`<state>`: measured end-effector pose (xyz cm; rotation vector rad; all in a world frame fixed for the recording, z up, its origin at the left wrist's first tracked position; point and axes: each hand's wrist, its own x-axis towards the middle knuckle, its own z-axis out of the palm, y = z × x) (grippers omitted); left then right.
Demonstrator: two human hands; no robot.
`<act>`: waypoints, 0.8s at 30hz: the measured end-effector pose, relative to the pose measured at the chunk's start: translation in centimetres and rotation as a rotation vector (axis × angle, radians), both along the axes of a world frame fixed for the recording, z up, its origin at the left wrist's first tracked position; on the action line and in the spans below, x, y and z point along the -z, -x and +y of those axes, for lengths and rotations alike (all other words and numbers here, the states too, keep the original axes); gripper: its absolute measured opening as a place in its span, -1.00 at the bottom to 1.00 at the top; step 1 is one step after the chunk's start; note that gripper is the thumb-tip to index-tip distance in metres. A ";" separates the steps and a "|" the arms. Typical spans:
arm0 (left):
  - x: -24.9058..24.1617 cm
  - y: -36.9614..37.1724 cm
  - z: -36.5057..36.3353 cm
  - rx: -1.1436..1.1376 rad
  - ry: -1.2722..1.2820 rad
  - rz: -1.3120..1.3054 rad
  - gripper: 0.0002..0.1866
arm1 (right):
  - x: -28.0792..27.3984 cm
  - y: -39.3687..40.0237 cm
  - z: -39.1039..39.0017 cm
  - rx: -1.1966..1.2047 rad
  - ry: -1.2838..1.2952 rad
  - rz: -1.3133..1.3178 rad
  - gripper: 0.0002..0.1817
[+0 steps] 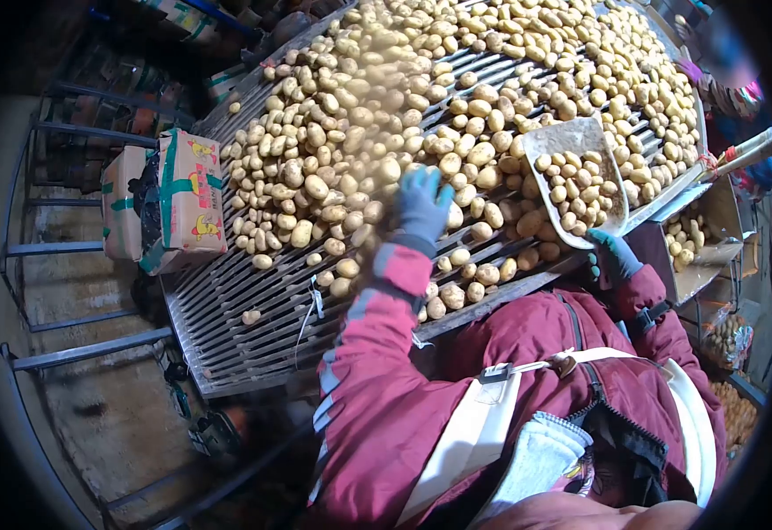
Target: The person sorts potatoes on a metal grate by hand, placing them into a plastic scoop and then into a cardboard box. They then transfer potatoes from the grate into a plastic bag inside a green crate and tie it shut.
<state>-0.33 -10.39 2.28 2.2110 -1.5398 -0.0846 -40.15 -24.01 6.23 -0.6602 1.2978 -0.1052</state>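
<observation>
My left hand, in a blue-grey glove, reaches over the heap of potatoes on the slatted metal table. Its fingers are stretched and somewhat apart, touching or just above the potatoes, and nothing shows in its grasp. At the near edge, my right hand, gloved in dark blue-green, is closed on the near rim of a pale, worn scoop. Small potatoes lie in the scoop, which rests tilted among the other potatoes. The fingertips under its rim are partly hidden.
A cardboard box with green tape stands left of the table. Blue metal rails run along the left. At the right, a bin holds more potatoes. Another person's pink-and-purple sleeve shows at the far right.
</observation>
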 end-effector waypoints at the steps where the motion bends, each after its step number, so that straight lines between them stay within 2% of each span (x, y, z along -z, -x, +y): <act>1: 0.4 -1.3 -1.1 -0.062 0.041 0.000 -0.46 | -0.2 0.3 0.1 0.003 -0.004 0.007 -0.70; 3: 2.5 -2.6 -3.6 -0.114 0.046 0.018 -0.48 | -0.6 0.1 0.0 0.018 -0.013 0.050 -0.71; 5: 5.7 -1.0 -5.3 -0.066 0.028 -0.152 -0.46 | -0.6 0.2 -0.1 0.008 0.027 0.054 -0.71; 7: 3.9 1.3 -5.6 0.114 -0.163 -0.144 -0.40 | -0.7 -0.1 0.1 -0.009 0.052 0.056 -0.71; 9: 2.7 5.9 -3.9 0.185 -0.139 -0.114 -0.38 | -1.1 -0.3 0.0 -0.003 0.065 0.015 -0.74; 11: 0.3 10.2 -2.4 0.145 -0.095 0.050 -0.38 | -0.7 -0.4 -0.3 -0.031 0.100 0.032 -0.75; 14: -0.4 11.3 -1.2 0.155 -0.048 0.174 -0.43 | -0.3 0.0 -0.6 -0.021 0.135 0.044 -0.70; 15: -1.8 10.5 -0.7 0.152 -0.061 0.294 -0.48 | 0.2 0.2 -0.9 -0.021 0.136 0.034 -0.70; 17: 2.3 7.5 -0.2 0.219 0.088 0.239 -0.57 | 0.3 0.3 -0.9 -0.015 0.132 0.024 -0.70; 19: 4.3 3.4 -1.5 0.145 0.188 0.107 -0.64 | -0.5 0.4 -0.6 -0.057 0.111 0.021 -0.69; 21: 1.2 -1.0 -3.2 -0.020 0.109 0.065 -0.64 | -0.4 0.9 -0.7 -0.060 0.092 0.035 -0.70; 24: 2.5 -5.7 -5.6 -0.068 -0.069 -0.095 -0.63 | -0.1 1.1 -1.0 -0.056 0.092 0.028 -0.72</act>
